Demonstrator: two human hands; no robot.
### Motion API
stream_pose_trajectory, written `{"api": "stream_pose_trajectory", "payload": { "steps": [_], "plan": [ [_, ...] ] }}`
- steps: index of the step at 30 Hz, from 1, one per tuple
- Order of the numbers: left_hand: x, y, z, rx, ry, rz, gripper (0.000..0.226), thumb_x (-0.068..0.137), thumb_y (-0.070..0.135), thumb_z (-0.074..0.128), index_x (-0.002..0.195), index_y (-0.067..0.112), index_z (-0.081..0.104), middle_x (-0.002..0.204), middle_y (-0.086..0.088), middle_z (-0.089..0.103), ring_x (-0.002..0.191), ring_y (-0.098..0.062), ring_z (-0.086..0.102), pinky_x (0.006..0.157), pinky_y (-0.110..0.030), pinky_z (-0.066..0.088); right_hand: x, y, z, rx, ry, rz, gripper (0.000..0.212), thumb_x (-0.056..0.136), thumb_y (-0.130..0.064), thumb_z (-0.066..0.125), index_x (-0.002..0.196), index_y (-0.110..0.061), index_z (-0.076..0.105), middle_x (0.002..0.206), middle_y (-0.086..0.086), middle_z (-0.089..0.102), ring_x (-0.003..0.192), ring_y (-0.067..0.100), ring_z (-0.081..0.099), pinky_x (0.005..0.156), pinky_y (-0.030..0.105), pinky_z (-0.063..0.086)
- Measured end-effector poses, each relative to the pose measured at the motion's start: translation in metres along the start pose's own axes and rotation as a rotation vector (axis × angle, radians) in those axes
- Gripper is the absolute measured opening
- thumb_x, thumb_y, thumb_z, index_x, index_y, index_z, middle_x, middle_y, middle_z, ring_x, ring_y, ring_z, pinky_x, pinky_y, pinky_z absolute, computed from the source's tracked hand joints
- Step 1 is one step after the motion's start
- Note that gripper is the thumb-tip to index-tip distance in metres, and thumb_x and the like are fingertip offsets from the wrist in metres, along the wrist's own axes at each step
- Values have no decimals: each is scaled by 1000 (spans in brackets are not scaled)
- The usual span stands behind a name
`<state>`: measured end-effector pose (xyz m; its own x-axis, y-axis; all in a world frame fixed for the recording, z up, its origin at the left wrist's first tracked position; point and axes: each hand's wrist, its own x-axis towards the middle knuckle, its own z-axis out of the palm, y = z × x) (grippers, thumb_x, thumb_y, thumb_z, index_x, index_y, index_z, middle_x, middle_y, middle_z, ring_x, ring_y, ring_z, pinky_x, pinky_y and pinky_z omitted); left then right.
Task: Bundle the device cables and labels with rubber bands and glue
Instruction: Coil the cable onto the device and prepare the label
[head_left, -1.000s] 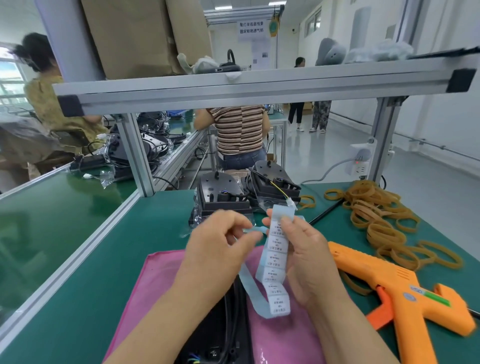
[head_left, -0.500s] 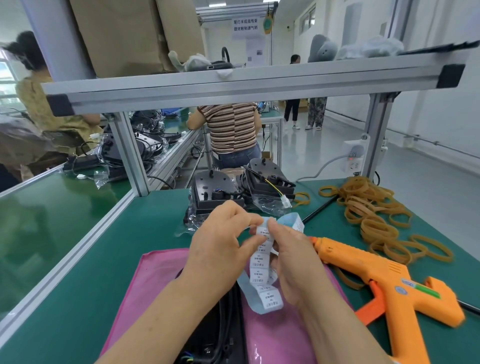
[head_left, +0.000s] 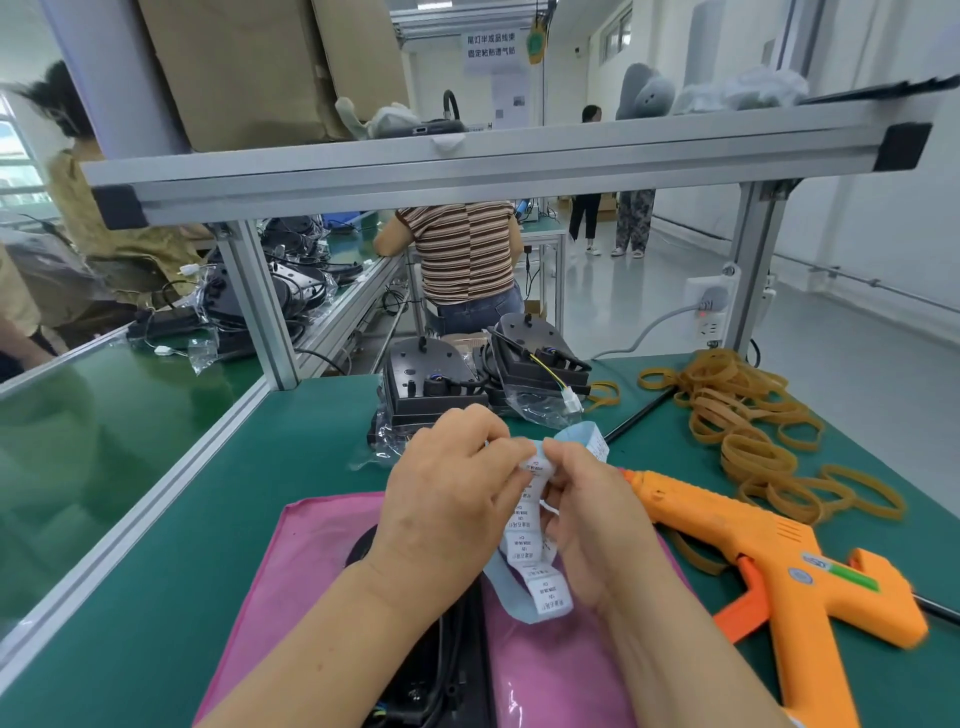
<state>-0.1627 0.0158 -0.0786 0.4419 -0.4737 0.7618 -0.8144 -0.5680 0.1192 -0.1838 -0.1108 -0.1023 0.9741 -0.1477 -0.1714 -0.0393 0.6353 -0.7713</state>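
both hands (head_left: 519, 499) pinch label strip (head_left: 540, 582)

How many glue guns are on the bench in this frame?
1. The glue gun lies on the bench just right of the right hand, which with the left hand pinches the label strip. No second one shows.

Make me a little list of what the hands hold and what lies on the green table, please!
left hand: pinches the top of the label strip
right hand: pinches the same label strip
label strip: hangs down between the hands, over the pink cloth
glue gun: orange, lying on the table, right of the hands
rubber bands: loose pile beyond the glue gun
black devices: at the table's far side, with cables
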Motion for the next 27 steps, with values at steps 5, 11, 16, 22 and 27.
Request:
{"api": "stream_pose_trajectory", "payload": {
  "steps": [5, 11, 16, 22, 27],
  "plan": [
    [-4, -3, 0, -139, -40, -155, 18, 81, 11, 78, 99, 15, 76, 93, 3, 60, 88, -19, 61, 71, -44, 52, -3, 0, 2, -93, 14, -70, 23, 93, -17, 55, 87, -1, 69, 83, 19, 57, 82, 35, 58, 75, 49, 48],
    [-3, -4, 3, -20, 22, -19, 18, 86, 20, 63, 92, 10, 77, 85, -3, 62, 75, -25, 61, 56, -42, 51, -3, 0, 3, 8, 23, 58, 16, 94, -21, 53, 97, -6, 58, 75, 9, 56, 63, 20, 57, 58, 33, 50],
    [-2, -6, 6, 86, 49, 68, 10, 82, 15, 67, 84, 10, 76, 82, -4, 63, 68, -27, 58, 48, -43, 47, -4, -2, 3, -36, 46, 69, 26, 97, -23, 49, 108, -2, 59, 91, 15, 57, 74, 23, 58, 67, 35, 49],
    [-4, -4, 8, -5, 31, 43, 10, 76, -1, 78, 76, 7, 71, 86, -4, 63, 76, -27, 60, 59, -44, 50, -6, -2, 3, 0, 56, 133, 43, 98, -27, 48, 124, 5, 60, 91, 15, 58, 72, 23, 59, 65, 36, 49],
    [0, 0, -5, -641, 38, -467, 12, 81, 9, 74, 78, 20, 69, 85, 7, 69, 83, -7, 64, 77, -20, 51, 7, -3, -5, -325, 202, -51, 38, 102, -32, 45, 91, -5, 70, 78, 10, 58, 74, 23, 53, 69, 34, 43]
  ]
}}
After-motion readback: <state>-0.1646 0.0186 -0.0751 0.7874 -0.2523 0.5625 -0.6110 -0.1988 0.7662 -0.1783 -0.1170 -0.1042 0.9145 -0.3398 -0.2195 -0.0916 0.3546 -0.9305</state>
